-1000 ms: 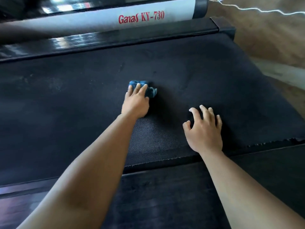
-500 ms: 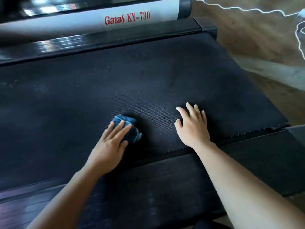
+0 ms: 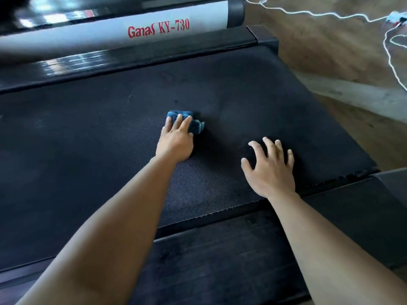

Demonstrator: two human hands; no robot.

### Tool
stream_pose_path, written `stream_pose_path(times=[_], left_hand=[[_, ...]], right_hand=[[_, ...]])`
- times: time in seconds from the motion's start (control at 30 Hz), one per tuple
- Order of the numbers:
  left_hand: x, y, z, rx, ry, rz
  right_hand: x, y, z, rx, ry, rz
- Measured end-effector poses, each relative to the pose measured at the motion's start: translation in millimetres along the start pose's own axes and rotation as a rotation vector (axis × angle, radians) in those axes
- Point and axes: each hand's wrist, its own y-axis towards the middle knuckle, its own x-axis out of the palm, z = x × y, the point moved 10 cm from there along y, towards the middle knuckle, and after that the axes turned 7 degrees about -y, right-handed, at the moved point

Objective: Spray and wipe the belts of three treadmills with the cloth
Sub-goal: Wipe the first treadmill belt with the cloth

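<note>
The black treadmill belt (image 3: pixel 88 150) fills the view. Your right hand (image 3: pixel 269 172) rests on it, fingers straight and spread. Your left hand (image 3: pixel 175 140) presses flat, straight fingers onto the bunched blue cloth (image 3: pixel 196 126) at mid-belt.

- Bore a crumpled blue cloth (image 3: pixel 196 126) near the middle of the black textured belt (image 3: pixel 88 150).
- Took the left grip (image 3: pixel 175 140) flat on that cloth, and the right grip (image 3: pixel 269 170) spread nearby, apart.
- Stood on a wooden floor (image 3: pixel 330 45) with a white cord (image 3: pixel 304 12) across it.
</note>
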Motion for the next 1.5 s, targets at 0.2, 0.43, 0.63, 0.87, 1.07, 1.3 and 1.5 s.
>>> stream_pose_path(times=[0.2, 0.43, 0.63, 0.87, 1.07, 1.3, 1.5], left_hand=[[25, -11, 54, 0.299, -0.010, -0.131], [39, -123, 45, 0.755, 0.056, -0.359], [34, -117, 44, 0.622, 0.080, -0.411], [44, -118, 54, 0.479, 0.213, -0.242], [36, -56, 56, 0.456, 0.200, -0.250], [30, 2, 62, 0.338, 0.090, -0.184], [37, -113, 68, 0.737, 0.105, -0.256]], right_hand=[[1, 5, 1, 0.014, -0.011, 0.051], [1, 6, 3, 0.037, -0.017, 0.076], [1, 6, 1, 0.033, -0.030, 0.086], [1, 7, 1, 0.028, -0.026, 0.098], [1, 7, 3, 0.030, -0.026, 0.105], [-2, 5, 1, 0.015, -0.018, 0.119], [1, 6, 3, 0.027, -0.009, 0.099]])
